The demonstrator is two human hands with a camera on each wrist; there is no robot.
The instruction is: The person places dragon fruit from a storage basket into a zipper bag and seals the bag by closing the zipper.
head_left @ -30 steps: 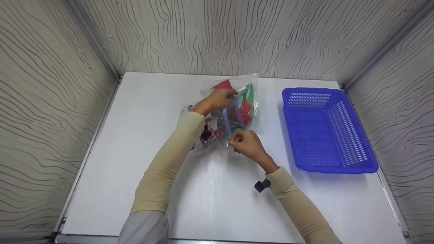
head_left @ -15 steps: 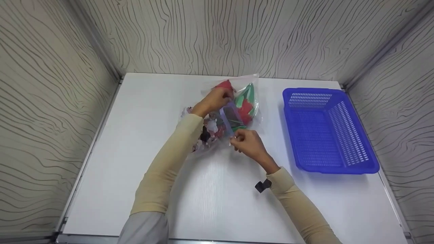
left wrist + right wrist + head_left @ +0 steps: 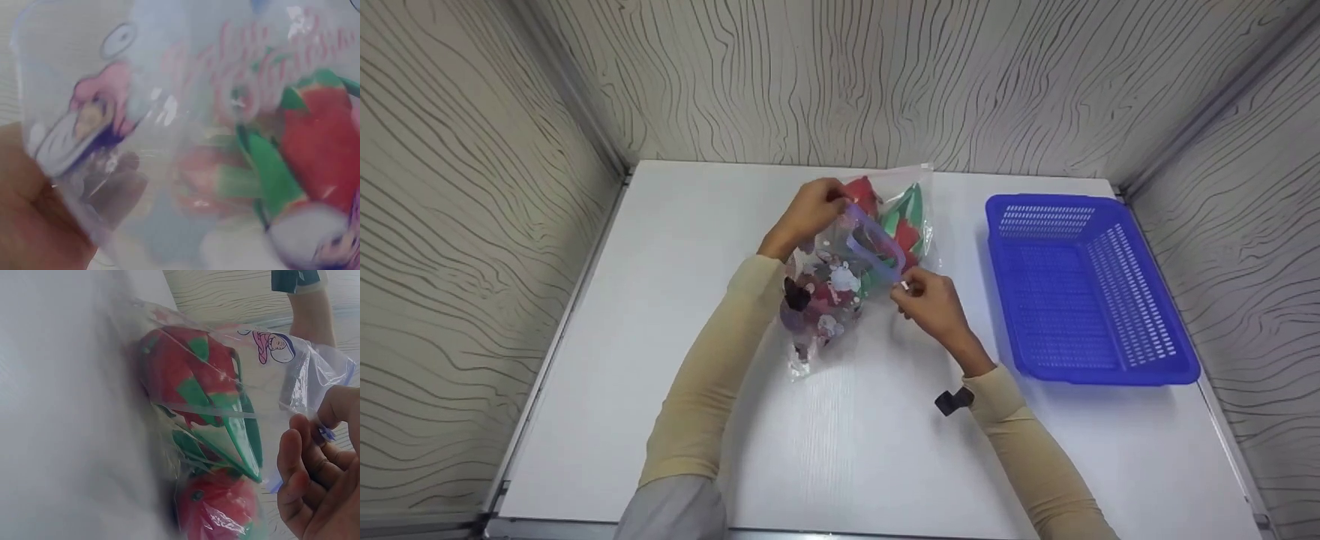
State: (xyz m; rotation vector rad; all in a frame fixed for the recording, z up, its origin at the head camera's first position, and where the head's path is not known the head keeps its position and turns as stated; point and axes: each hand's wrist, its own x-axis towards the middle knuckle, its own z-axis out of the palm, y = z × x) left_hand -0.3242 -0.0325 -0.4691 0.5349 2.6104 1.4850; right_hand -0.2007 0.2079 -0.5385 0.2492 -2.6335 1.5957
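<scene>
A clear plastic zip bag (image 3: pixel 844 281) printed with cartoon figures stands tilted between the hands, its blue zip mouth (image 3: pixel 877 259) spread into a gap. My left hand (image 3: pixel 814 204) pinches the far left end of that mouth. The near right end is between the thumb and fingers of my right hand (image 3: pixel 936 304), also seen in the right wrist view. Behind lies another clear bag (image 3: pixel 928 176) with a red and green item (image 3: pixel 911 217). Red and green pieces (image 3: pixel 191 377) show through plastic in the right wrist view; which bag holds them I cannot tell.
On the right of the white table (image 3: pixel 645 360) sits a blue perforated basket (image 3: pixel 1012 330). Wood-patterned panels (image 3: pixel 840 82) enclose the table at the back and both sides. A small black device (image 3: pixel 954 401) is on the right wrist.
Both hands have carried the blue mouth round: the left hand moved left, the right hand slightly right and up. The printed bag has swung into fuller view, its bottom now nearer the front.
</scene>
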